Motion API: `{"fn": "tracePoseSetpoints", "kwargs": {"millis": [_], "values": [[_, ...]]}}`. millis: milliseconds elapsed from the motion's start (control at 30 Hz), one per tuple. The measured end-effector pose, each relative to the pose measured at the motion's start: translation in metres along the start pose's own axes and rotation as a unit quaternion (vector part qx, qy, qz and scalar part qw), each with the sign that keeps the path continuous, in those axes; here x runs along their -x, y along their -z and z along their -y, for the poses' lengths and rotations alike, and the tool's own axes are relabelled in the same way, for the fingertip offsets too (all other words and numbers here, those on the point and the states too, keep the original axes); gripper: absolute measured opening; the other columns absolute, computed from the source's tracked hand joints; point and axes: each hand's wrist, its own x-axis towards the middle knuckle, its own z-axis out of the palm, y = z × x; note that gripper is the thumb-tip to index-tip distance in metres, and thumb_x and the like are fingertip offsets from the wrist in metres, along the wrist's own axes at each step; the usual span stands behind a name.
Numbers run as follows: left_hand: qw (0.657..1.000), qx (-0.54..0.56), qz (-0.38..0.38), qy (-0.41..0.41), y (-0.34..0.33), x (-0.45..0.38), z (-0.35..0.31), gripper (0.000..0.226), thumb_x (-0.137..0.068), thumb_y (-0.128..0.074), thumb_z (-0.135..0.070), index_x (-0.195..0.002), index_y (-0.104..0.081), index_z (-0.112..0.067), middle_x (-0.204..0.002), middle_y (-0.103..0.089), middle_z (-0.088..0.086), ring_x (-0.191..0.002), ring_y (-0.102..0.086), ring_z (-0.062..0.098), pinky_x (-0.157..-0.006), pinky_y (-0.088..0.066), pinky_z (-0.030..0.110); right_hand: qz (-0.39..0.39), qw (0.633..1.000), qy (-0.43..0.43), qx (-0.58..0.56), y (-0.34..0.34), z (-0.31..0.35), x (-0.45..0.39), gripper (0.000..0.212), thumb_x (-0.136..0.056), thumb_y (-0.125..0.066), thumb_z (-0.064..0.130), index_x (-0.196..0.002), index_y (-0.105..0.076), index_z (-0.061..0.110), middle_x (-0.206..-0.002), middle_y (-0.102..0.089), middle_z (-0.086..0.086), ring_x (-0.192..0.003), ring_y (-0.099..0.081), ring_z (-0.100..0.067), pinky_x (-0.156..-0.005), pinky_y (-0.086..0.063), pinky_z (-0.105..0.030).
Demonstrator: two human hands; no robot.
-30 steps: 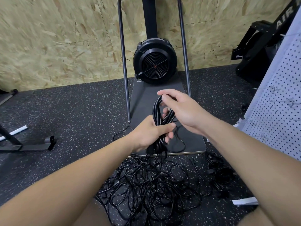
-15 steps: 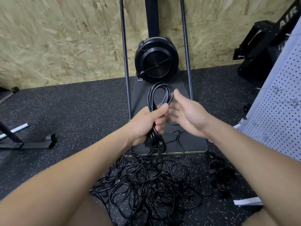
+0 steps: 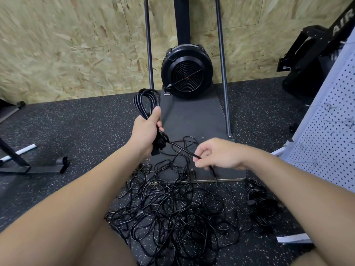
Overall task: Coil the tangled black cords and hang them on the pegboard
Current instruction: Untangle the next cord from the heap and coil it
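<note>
1. Gripping the coiled cord point(image 3: 147, 104), your left hand point(image 3: 145, 131) holds it above the floor.
2. Your right hand point(image 3: 221, 154) pinches its loose end point(image 3: 184, 150).
3. Tangled cords point(image 3: 172, 208) lie below on the floor; the pegboard point(image 3: 326, 141) stands right.

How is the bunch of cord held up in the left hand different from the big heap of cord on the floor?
The coiled bunch is gathered into neat long loops, while the floor heap sprawls in loose, crossing tangles. The bunch is held in the air by the left hand; the heap lies on the speckled floor. The bunch looks far smaller than the heap. Both are thin black cord.
</note>
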Motion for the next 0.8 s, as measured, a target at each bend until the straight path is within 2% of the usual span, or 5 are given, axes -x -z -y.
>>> {"fn": "tracePoseSetpoints", "kwargs": {"millis": [267,500,633,733,800], "values": [[0.964,-0.259,-0.004,-0.068,0.003,0.001,0.005,0.047,-0.108,-0.065,-0.046,-0.08,-0.06,-0.008,-0.06,-0.061,0.007,-0.047,-0.061,0.017,-0.052,-0.049,0.029,-0.066,0.973,0.159,-0.153,0.021,0.035,0.018,0.023,-0.11,-0.065,0.017,-0.101,-0.08,0.002,-0.073,-0.051,-0.005,-0.065,-0.034,-0.019,-0.066,-0.025,-0.04],[0.969,-0.186,0.145,0.075,-0.036,0.04,0.014,0.094,-0.071,-0.066,-0.101,-0.101,-0.078,-0.013,-0.092,-0.075,0.005,-0.078,-0.071,0.015,-0.078,-0.055,0.038,-0.178,0.968,0.095,-0.149,0.013,0.034,0.005,0.022,-0.105,-0.07,0.026,-0.092,-0.086,0.016,-0.068,-0.061,-0.002,-0.057,-0.034,-0.021,-0.057,-0.028,-0.033],[0.959,-0.145,0.218,0.104,-0.048,0.054,0.014,0.062,-0.07,-0.077,-0.085,-0.085,-0.077,-0.024,-0.069,-0.053,-0.01,-0.054,-0.047,0.008,-0.054,-0.04,0.026,-0.256,0.959,0.077,-0.089,0.009,0.032,0.001,0.032,-0.103,-0.073,0.033,-0.072,-0.083,0.03,-0.058,-0.067,0.007,-0.053,-0.049,-0.021,-0.056,-0.043,-0.035],[0.942,-0.14,0.297,0.071,-0.048,0.054,0.014,0.013,-0.092,-0.088,-0.031,-0.085,-0.078,-0.025,-0.076,-0.059,-0.004,-0.062,-0.051,0.011,-0.058,-0.043,0.026,-0.305,0.948,0.081,-0.048,0.01,0.028,-0.001,0.034,-0.097,-0.08,0.047,-0.072,-0.082,0.024,-0.065,-0.074,0.003,-0.065,-0.07,-0.019,-0.073,-0.06,-0.041],[0.932,-0.149,0.324,0.064,-0.045,0.05,0.016,0.03,-0.096,-0.078,-0.002,-0.078,-0.075,-0.026,-0.073,-0.06,-0.003,-0.063,-0.055,0.011,-0.061,-0.047,0.026,-0.319,0.942,0.095,-0.045,0.014,0.027,0.001,0.045,-0.092,-0.084,0.052,-0.068,-0.077,0.014,-0.058,-0.067,-0.003,-0.056,-0.059,-0.015,-0.066,-0.054,-0.035]]}}
